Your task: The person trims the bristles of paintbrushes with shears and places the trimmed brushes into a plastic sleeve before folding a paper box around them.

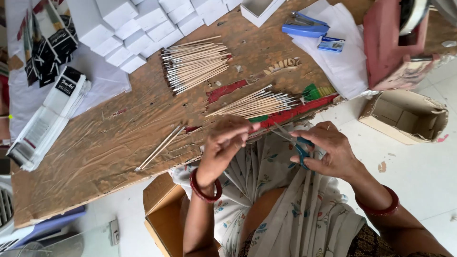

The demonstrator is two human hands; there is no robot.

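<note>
My right hand [328, 150] grips blue-handled scissors [297, 145], blades pointing left toward my left hand. My left hand [223, 147] hovers at the near edge of the brown board [95, 152], fingers pinched together near the scissor tips; what it pinches is too small to tell. Just beyond the hands lies a fan of thin paint brushes [257, 103]. A bigger bundle of brushes [195, 64] lies farther back, and two or three loose brushes [159, 147] lie to the left. Both wrists wear red bangles.
White small boxes [138, 28] are stacked at the back left. Black-and-white flat packs [47, 114] lie at the left. A blue stapler [304, 24] and staple box rest on white paper. An open cardboard box [404, 116] stands on the floor at right, another [164, 214] under the board.
</note>
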